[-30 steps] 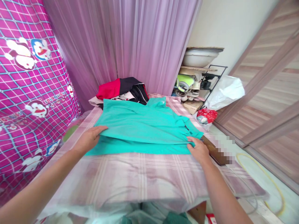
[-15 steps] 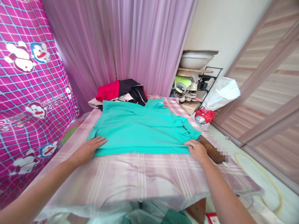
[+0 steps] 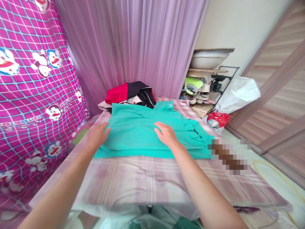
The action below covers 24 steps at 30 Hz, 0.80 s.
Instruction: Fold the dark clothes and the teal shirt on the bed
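Note:
A turquoise shirt (image 3: 138, 133) lies spread across the table, its collar toward the far side and a sleeve at the right. My left hand (image 3: 98, 135) is at the shirt's left edge, fingers stretched out and slightly blurred, holding nothing. Over the middle of the shirt is my right hand (image 3: 166, 133), with its fingers apart and nothing in them. Whether either hand touches the fabric I cannot tell.
A plaid cloth (image 3: 133, 181) covers the table. Red and black clothes (image 3: 130, 92) are piled at its far edge, before a purple curtain (image 3: 133, 41). Beyond the right side stand a shoe rack (image 3: 220, 92) and a red bag (image 3: 220, 119). A blurred-out brown object (image 3: 227, 157) lies at the right.
My right hand has left the shirt's lower right edge and moved left over its middle. My left hand has shifted a little farther up the left edge. The view has turned slightly left.

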### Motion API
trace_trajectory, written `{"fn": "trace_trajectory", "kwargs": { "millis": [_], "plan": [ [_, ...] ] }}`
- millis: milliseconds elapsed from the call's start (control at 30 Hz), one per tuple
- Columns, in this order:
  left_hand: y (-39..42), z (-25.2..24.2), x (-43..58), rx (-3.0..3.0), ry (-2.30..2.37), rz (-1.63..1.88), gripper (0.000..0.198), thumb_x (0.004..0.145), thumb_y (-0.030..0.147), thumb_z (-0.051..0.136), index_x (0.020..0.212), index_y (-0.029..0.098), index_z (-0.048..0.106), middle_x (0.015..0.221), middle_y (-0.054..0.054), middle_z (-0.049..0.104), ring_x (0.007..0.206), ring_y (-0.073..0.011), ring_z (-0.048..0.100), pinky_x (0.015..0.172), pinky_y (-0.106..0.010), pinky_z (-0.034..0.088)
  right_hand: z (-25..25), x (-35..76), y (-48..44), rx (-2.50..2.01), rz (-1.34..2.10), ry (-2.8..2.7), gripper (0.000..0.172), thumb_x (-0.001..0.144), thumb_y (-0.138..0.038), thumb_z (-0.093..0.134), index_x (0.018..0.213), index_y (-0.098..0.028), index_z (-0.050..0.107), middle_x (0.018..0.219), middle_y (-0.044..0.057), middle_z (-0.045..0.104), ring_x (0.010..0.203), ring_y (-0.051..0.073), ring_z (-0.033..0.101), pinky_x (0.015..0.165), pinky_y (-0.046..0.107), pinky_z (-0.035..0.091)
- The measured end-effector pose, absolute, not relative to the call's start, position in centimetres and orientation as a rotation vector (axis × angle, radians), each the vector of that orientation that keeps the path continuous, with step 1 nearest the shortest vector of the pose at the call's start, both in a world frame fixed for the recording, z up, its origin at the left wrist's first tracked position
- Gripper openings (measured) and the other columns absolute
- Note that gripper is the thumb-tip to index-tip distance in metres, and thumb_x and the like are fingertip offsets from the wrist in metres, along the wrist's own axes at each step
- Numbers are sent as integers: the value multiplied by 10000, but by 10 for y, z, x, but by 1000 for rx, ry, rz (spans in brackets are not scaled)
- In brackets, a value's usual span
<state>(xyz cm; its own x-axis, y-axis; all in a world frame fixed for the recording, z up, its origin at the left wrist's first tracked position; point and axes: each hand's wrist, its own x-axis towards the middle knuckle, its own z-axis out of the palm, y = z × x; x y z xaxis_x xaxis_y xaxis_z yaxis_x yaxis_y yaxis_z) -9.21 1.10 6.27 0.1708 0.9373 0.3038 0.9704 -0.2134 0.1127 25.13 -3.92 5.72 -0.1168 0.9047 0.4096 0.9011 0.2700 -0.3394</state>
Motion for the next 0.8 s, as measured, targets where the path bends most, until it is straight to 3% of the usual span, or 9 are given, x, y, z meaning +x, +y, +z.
{"fn": "trace_trajectory", "kwargs": {
  "millis": [67,133,233,300,500,800],
  "plan": [
    [15,43,-74,-2251,-2055,-328,640,936,473,327,1439,103,471,1511,-176,447,1406,-321,399,1136,-499,331,55,211,-24,-1650,30,-2075,467,983,-376,397,1408,-237,533,1492,72,493,1380,216,425,1156,427,303],
    [13,25,-58,-2260,-2131,-141,663,935,545,342,1490,188,411,1569,-144,363,1450,-356,308,1147,-583,260,46,183,-16,-1723,109,-2161,514,997,-445,364,1469,-261,453,1570,68,375,1449,234,311,1185,486,212],
    [7,7,-47,-2240,-2094,-37,697,929,612,323,1511,232,375,1595,-116,319,1480,-364,226,1166,-615,168,24,169,-14,-1848,283,-2290,588,996,-541,298,1517,-277,370,1622,66,250,1497,244,180,1198,533,107],
    [4,4,-47,-2231,-2071,-32,707,928,622,310,1510,226,376,1591,-114,328,1478,-363,233,1163,-612,177,12,174,-17,-1898,328,-2316,623,993,-574,254,1538,-281,323,1635,64,206,1507,239,139,1201,533,75],
    [5,6,-54,-2270,-2025,-76,715,930,624,285,1493,201,411,1572,-141,358,1462,-377,267,1148,-626,196,3,224,-40,-2017,244,-2295,687,982,-609,207,1555,-239,289,1635,81,194,1503,254,157,1204,511,104],
    [12,1,-58,-2277,-2011,-47,716,917,634,282,1490,226,415,1561,-124,388,1455,-368,285,1144,-621,198,-14,343,-96,-2318,119,-2087,605,1003,-497,191,1542,-255,322,1612,51,277,1484,240,228,1187,531,183]
  ]
}}
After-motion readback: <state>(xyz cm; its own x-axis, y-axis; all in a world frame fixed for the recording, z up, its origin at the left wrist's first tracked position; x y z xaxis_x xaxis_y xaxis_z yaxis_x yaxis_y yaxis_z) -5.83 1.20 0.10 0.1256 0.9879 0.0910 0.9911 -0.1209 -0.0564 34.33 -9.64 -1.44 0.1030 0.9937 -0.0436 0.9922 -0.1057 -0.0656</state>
